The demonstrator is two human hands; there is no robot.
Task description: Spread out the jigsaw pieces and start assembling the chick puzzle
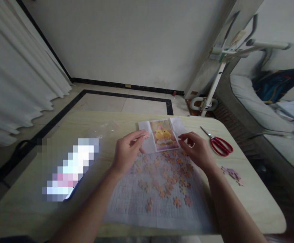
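Observation:
Between the thumb and fingers of my left hand is a small pink puzzle piece, held above the left side of the paper. My right hand is closed in a pinch at the right edge of the picture card; whatever its fingertips hold, if anything, I cannot make out. That card shows a yellow cartoon figure and lies on white paper. Many loose puzzle pieces, orange, pink and yellow, are spread below it on a thin printed sheet.
Red-handled scissors lie on the table at the right, with a cluster of purple-pink pieces nearer me. A lit, pixelated phone rests at the left beside clear plastic wrap. White exercise equipment stands beyond the table.

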